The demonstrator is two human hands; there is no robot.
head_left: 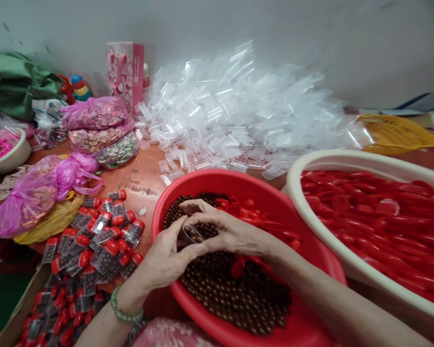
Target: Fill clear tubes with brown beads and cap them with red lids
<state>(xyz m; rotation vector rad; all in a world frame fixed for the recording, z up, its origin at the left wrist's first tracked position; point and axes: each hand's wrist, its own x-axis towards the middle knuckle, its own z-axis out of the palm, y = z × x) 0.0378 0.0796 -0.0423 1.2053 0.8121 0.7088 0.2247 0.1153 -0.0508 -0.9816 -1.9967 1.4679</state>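
Observation:
Above the red basin (188, 182), my left hand (162, 255) is closed around a small clear plastic container (193, 234) with its oval mouth tilted toward me. A few brown beads show inside it. My right hand (227, 231) curls in from the other side, its thumb and fingers around the same container near the rim. Shiny dark brown beads (235, 294) fill much of the basin under both hands. Red plastic caps (253, 212) lie in the basin's far right part, beyond my right hand. A green bead bracelet (125, 308) circles my left wrist.
Filled containers with red caps (101, 246) are heaped at left. Behind the basin rises a large pile of clear containers (231, 115). A white tub (296, 178) of red pieces stands at right, beside a yellow basket (401, 132). Pink plastic bags (32, 193) lie far left.

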